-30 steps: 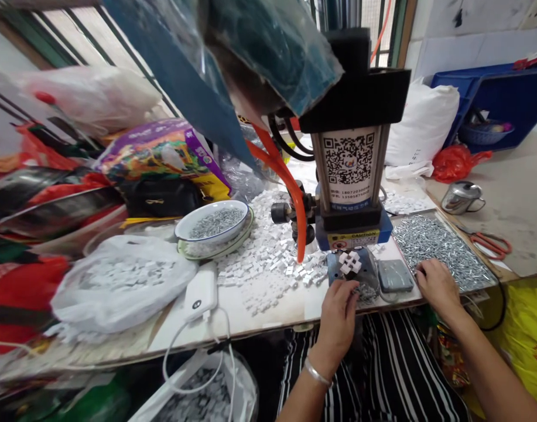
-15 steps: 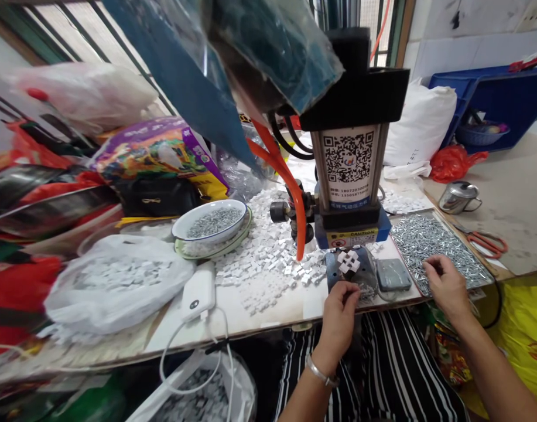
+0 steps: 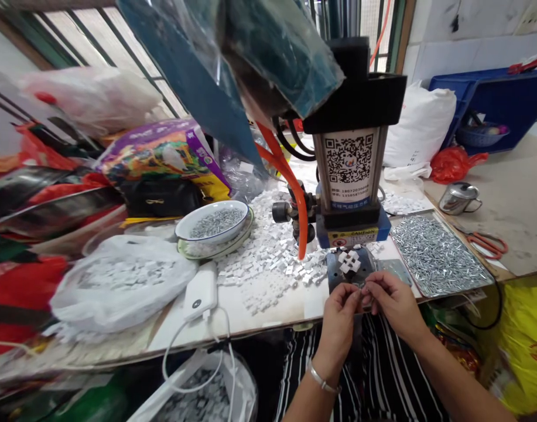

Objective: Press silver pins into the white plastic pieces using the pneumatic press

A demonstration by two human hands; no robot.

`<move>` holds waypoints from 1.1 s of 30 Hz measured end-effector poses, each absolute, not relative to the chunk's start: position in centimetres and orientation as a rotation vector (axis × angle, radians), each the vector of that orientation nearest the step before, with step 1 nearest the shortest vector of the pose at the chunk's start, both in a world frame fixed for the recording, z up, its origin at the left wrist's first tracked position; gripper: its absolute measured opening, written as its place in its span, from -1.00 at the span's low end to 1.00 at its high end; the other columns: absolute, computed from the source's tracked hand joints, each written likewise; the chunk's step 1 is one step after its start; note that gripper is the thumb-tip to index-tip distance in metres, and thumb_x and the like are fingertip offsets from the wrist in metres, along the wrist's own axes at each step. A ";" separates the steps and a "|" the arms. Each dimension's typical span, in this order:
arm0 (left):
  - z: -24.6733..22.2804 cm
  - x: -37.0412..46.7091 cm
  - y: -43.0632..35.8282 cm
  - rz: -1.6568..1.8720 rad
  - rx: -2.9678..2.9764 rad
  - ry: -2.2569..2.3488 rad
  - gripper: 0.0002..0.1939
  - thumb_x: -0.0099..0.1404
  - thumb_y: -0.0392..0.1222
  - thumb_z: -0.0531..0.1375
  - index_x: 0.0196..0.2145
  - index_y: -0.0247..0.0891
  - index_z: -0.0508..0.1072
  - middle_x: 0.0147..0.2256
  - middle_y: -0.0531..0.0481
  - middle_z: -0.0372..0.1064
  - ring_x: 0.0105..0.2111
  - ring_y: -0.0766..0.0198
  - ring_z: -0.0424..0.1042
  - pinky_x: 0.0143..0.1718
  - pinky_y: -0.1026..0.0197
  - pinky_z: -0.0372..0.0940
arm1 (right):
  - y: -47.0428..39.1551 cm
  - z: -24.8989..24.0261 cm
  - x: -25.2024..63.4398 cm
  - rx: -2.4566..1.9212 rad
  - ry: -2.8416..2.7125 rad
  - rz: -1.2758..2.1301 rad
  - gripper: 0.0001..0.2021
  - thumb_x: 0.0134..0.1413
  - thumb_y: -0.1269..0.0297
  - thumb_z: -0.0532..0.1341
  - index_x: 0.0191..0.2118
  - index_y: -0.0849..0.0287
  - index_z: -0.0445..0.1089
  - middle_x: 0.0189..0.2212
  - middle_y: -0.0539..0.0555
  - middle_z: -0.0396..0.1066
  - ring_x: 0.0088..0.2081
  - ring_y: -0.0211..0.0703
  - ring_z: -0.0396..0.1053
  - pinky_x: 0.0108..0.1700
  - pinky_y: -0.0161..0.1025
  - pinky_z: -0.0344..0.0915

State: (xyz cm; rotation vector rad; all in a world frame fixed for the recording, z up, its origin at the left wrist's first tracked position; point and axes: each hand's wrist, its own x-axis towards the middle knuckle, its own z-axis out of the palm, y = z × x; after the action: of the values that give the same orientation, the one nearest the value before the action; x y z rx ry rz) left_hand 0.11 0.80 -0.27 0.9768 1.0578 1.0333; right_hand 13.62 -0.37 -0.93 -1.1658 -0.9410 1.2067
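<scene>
While both hands met at the near edge of the cluttered white worktable, the left hand and the right hand had their fingertips pinched together over something very small between them; the piece itself was too tiny and hidden to make out. Just beyond the fingertips lay a blue metal fixture plate carrying small white plastic blocks set in a cross, under the black-headed pneumatic press.

Judging by the loose white plastic blocks heaped on the table and the flat tray of short silvery metal pins to the right, the parts were likely light, stiff and easy to drop, best taken between thumb and forefinger by their sides.

On the press cylinder sat a white label with a QR code and two lines of digits too blurred to read surely. Below it, a yellow sticker reading "CAUTION" was legible. A purple printed bag at left carried writing too blurred to read.
</scene>
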 end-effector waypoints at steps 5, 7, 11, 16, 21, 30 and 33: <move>-0.4 -0.2 0.9 1.030 0.951 1.041 -0.76 0.22 -0.05 0.29 -0.39 -0.29 0.46 -0.53 0.09 0.33 -0.49 0.35 0.24 -0.39 0.29 0.16 | 0.0 -1.5 13.7 -1.207 -1.017 1.163 -0.65 0.15 -0.06 0.32 -0.25 0.16 0.42 -0.47 0.01 0.46 -0.53 -0.24 0.35 -0.53 -0.33 0.28; -0.3 -0.3 0.8 1.029 0.966 1.032 -0.75 0.22 -0.04 0.30 -0.39 -0.29 0.47 -0.53 0.09 0.34 -0.48 0.35 0.24 -0.37 0.29 0.17 | 0.0 -1.5 13.7 -1.243 -1.057 1.127 -0.67 0.17 -0.04 0.29 -0.24 0.16 0.43 -0.50 -0.02 0.42 -0.56 -0.26 0.29 -0.53 -0.33 0.24; -0.3 -0.2 0.7 1.051 0.971 1.012 -0.73 0.19 -0.02 0.34 -0.42 -0.29 0.48 -0.53 0.09 0.33 -0.47 0.35 0.24 -0.35 0.29 0.18 | 0.0 -1.3 13.6 -1.279 -1.215 1.017 -0.74 0.23 0.03 0.25 -0.27 0.15 0.45 -0.44 0.02 0.44 -0.41 -0.18 0.36 -0.37 -0.27 0.29; -0.7 -0.4 0.6 1.040 0.862 0.926 -0.72 0.19 0.00 0.34 -0.35 -0.29 0.48 -0.50 0.09 0.34 -0.47 0.35 0.26 -0.35 0.29 0.17 | -0.2 -1.1 13.5 -1.190 -1.493 0.859 -0.80 0.30 0.15 0.18 -0.25 0.11 0.49 -0.33 0.07 0.45 -0.26 -0.11 0.40 -0.20 -0.21 0.33; -1.1 -2.0 0.8 0.891 1.222 1.027 -0.79 0.31 -0.06 0.21 -0.34 -0.26 0.49 -0.47 0.04 0.34 -0.44 0.28 0.30 -0.33 0.23 0.19 | -0.8 -1.8 14.7 -1.172 -1.598 0.816 -0.83 0.31 0.19 0.18 -0.25 0.10 0.49 -0.31 0.08 0.46 -0.23 -0.08 0.42 -0.17 -0.18 0.34; -4.6 -6.4 5.9 0.761 2.028 1.988 -0.87 0.32 -0.33 0.13 -0.21 -0.28 0.46 -0.21 -0.19 0.40 -0.20 0.02 0.40 -0.15 0.04 0.29 | -1.2 -2.9 15.4 -1.283 -1.522 0.869 -0.83 0.29 0.17 0.19 -0.22 0.10 0.49 -0.28 0.07 0.50 -0.22 -0.08 0.43 -0.15 -0.21 0.33; -5.5 -6.3 6.3 0.651 2.135 2.036 -0.86 0.30 -0.37 0.11 -0.27 -0.27 0.47 -0.24 -0.18 0.38 -0.24 0.02 0.38 -0.20 0.04 0.28 | -1.2 -2.7 15.1 -1.273 -1.536 0.861 -0.83 0.29 0.18 0.19 -0.23 0.10 0.49 -0.30 0.06 0.50 -0.24 -0.09 0.43 -0.16 -0.22 0.33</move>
State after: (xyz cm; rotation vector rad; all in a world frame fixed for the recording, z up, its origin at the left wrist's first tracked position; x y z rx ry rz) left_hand -6.34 6.29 -5.47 2.1353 2.0356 0.6506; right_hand 15.05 -1.24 -2.73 -1.2732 -1.5357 0.8613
